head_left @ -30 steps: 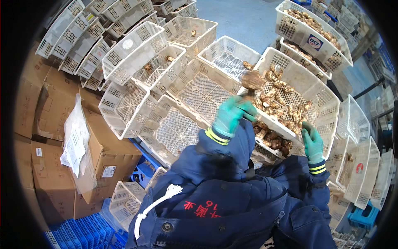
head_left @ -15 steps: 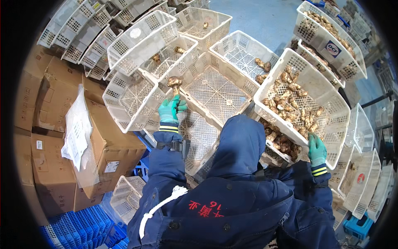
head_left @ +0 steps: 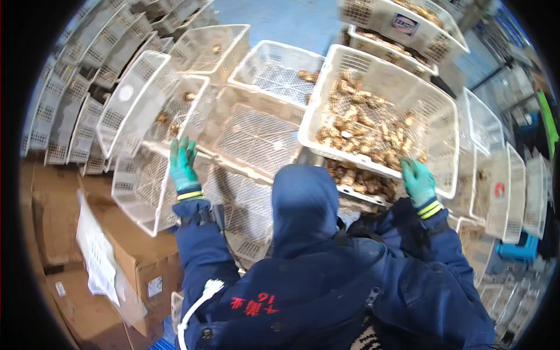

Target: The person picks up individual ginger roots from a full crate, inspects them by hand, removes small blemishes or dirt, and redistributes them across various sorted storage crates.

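Observation:
My left hand [head_left: 184, 162], in a green glove, is open with its fingers spread above the near rim of a white crate [head_left: 200, 104]. A few brown-and-cream mushrooms [head_left: 162, 118] lie in that crate. My right hand [head_left: 418, 179], gloved alike, reaches over the near edge of a large white crate [head_left: 446, 134]. Its fingers are stretched toward the many mushrooms [head_left: 373, 119] heaped inside, and it holds nothing that I can see. Some fingertips are blurred.
A shallow crate [head_left: 286, 116] with a mesh bottom stands in the middle; a white crate [head_left: 251, 67] behind it holds mushrooms. Dark mushrooms [head_left: 364, 182] fill a crate under the large one. Cardboard boxes [head_left: 140, 233] are stacked at left, nested crates [head_left: 507, 192] at right.
My left hand has let go of a mushroom and spread its fingers. My right hand has moved further over the large crate's edge. The whole view has turned and shifted.

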`<state>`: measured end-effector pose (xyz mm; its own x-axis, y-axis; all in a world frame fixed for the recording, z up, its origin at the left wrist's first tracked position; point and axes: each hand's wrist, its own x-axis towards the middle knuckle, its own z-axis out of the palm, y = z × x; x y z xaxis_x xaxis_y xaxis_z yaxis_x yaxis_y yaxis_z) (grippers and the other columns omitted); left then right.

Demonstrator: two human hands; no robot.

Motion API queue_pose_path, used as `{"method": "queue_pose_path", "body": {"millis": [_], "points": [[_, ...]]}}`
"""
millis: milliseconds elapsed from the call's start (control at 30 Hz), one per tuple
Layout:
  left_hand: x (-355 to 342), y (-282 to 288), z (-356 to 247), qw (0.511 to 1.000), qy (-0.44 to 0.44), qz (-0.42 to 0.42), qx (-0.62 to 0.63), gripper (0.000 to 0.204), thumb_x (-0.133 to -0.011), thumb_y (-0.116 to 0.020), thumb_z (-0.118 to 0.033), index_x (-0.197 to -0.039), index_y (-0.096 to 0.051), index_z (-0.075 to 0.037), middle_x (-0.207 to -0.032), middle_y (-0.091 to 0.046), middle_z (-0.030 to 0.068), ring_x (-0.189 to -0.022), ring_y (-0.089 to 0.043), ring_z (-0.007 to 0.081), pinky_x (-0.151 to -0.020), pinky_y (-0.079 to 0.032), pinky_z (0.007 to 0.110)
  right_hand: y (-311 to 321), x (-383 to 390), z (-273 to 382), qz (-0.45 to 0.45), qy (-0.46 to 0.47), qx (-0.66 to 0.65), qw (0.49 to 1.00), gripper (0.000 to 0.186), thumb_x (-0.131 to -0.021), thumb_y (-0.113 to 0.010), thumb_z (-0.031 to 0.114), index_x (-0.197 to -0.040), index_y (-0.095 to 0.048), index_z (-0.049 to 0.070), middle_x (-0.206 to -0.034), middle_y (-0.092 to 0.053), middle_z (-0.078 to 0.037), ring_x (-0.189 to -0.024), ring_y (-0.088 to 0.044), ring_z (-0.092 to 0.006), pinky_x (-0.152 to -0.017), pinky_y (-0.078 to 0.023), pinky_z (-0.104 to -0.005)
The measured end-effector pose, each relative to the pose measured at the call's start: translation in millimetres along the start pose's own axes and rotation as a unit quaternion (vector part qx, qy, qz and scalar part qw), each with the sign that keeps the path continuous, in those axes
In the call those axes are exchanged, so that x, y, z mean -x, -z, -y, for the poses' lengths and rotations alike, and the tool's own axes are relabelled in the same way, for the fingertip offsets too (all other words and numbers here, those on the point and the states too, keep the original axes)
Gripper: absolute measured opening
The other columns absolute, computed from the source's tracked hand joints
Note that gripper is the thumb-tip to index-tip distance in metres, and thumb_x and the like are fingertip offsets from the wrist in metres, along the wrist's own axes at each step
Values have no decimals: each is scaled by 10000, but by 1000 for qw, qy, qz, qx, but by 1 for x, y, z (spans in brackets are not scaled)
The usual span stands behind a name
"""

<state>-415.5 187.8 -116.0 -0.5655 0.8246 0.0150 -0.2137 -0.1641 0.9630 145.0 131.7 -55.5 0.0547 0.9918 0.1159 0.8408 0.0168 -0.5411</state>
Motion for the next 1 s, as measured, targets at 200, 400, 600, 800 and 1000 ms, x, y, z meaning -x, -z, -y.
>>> {"method": "queue_pose_path", "body": {"millis": [200,400,600,800,1000], "points": [[81,-96,-48,968,3,248,-46,515,-952,-436,-352,-1299,-428,29,-1150,-578,166,-1036,-574,249,-929,-435,358,34,-36,0,99,-42,-184,977,242,-905,-530,199,-1068,-638,56,-784,-621,-18,-666,-523,-51,-566,-442,-235],[179,-213,-71,915,56,399,-3,467,-979,-360,-286,-1262,-438,77,-1028,-622,173,-941,-605,217,-883,-449,316,35,-155,12,170,70,-43,982,389,-912,-459,233,-1279,-490,112,-1088,-619,-114,-915,-600,-222,-804,-461,-315],[224,-267,6,819,202,517,146,458,-985,-341,-256,-1264,-417,99,-1026,-627,169,-953,-614,242,-878,-459,314,-29,-211,14,270,58,70,959,486,-847,-439,246,-1332,-436,207,-1218,-548,-172,-1089,-536,-339,-942,-413,-404],[227,-271,37,722,349,550,233,409,-973,-399,-212,-1273,-427,65,-1016,-636,132,-951,-612,180,-864,-476,301,-89,-225,18,333,33,138,932,569,-843,-470,283,-1393,-335,235,-1351,-433,-159,-1203,-451,-351,-1003,-372,-425],[225,-275,34,732,281,586,202,327,-976,-381,-101,-1246,-453,69,-1034,-627,125,-900,-637,185,-808,-498,256,-132,-227,15,190,22,251,949,401,-826,-511,320,-1180,-563,139,-1080,-598,-211,-1013,-578,-357,-870,-453,-445]]}}
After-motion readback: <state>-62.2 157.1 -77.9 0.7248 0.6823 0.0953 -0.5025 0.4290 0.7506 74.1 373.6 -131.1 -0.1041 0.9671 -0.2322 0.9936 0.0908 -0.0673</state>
